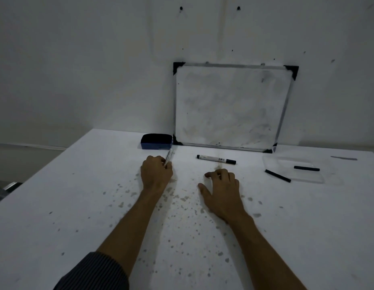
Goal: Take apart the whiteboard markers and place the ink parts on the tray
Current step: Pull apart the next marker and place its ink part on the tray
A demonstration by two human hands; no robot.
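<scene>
My left hand (156, 173) grips the lower end of a pale marker barrel (169, 156) that points up and away from me. My right hand (220, 188) rests on the white table with fingers spread, holding nothing. Just beyond it lies a whole marker (216, 159), white with dark ends, flat on the table. At the right stands a clear plastic tray (315, 176). One black ink stick (306, 168) lies inside it. A second black ink stick (277, 175) lies across the tray's near left rim.
A small whiteboard (230, 107) leans against the wall at the back. A blue eraser (156, 141) sits to its left. The white table (98, 206) is speckled with grey stains; its left edge runs diagonally. A grey streak (343, 158) marks the far right.
</scene>
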